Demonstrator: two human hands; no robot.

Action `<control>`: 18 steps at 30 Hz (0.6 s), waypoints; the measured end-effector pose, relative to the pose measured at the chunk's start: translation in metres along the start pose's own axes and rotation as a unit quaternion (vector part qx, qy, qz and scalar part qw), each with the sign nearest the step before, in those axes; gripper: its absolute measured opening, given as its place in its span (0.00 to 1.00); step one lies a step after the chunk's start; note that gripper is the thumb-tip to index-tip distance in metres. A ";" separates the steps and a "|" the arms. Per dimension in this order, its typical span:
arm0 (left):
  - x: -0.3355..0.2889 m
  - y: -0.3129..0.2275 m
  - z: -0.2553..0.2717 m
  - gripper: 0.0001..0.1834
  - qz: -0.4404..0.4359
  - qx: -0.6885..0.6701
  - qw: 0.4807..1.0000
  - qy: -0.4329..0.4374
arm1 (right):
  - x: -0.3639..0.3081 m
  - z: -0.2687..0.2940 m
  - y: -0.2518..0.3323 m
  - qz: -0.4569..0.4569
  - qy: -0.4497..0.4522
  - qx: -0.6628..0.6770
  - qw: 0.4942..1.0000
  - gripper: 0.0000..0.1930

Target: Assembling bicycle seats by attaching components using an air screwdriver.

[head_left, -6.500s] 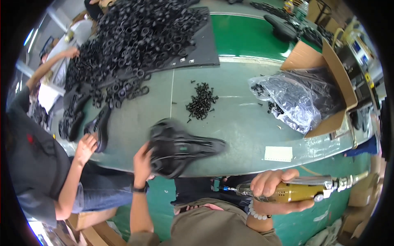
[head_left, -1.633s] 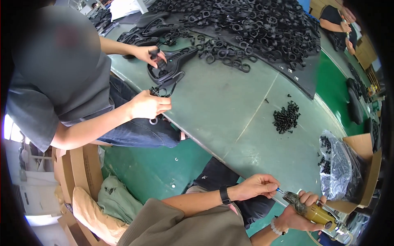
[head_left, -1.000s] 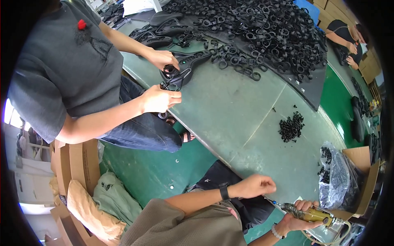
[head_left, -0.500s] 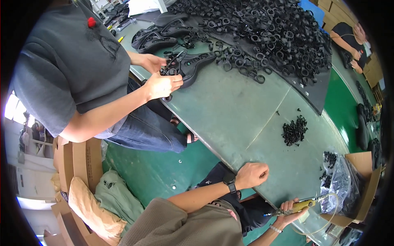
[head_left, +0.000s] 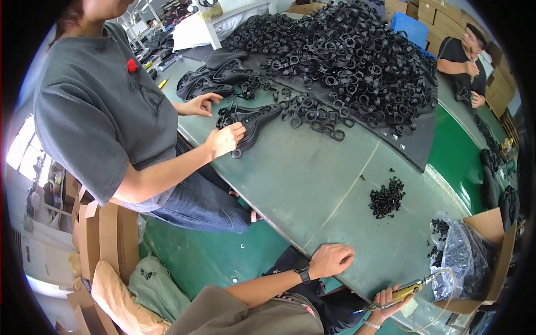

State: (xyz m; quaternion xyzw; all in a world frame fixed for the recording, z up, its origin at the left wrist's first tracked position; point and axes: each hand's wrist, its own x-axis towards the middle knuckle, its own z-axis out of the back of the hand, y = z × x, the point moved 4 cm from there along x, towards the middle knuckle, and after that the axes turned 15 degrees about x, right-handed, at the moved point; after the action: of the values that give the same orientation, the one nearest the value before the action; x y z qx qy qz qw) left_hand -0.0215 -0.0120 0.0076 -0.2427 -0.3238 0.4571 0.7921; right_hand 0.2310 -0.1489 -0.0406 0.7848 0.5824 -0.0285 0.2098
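Observation:
My left hand rests as a loose fist on the near edge of the green table, with nothing visible in it. In my right hand is a yellow air screwdriver, its bit pointing left past the table edge. A hose runs from its rear end. On the table beyond my hands lies a small pile of black screws. At the far left a co-worker's hand touches a black bicycle saddle; their other hand is raised beside it.
A big heap of black ring clamps covers the far table. More saddles lie at the far left. To the right stands a carton with a clear plastic bag. Another person sits at the far right. Cartons and sacks stand lower left.
The whole view has shifted, showing more of the far side. The co-worker's farther hand has come away from the saddle with its fingers spread. My hands keep their poses.

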 end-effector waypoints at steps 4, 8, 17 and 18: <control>0.001 -0.001 0.000 0.04 -0.010 0.012 1.000 -0.001 | 0.000 -0.001 0.000 0.010 -0.005 0.000 1.000 0.36; 0.001 -0.001 -0.002 0.03 -0.022 0.023 0.999 -0.017 | 0.001 0.000 0.000 0.000 -0.008 0.013 1.000 0.37; 0.002 0.002 -0.001 0.03 -0.034 0.032 0.999 -0.020 | 0.005 0.002 -0.003 -0.017 0.021 0.019 0.999 0.37; 0.001 0.002 -0.001 0.04 -0.034 0.033 0.999 -0.018 | 0.006 0.000 -0.004 -0.021 0.034 0.015 0.999 0.36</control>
State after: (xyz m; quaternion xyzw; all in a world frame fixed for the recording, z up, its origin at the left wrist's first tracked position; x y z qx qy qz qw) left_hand -0.0215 -0.0098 0.0057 -0.1971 -0.3309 0.4442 0.8089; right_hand 0.2296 -0.1430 -0.0437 0.7762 0.6048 -0.0150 0.1774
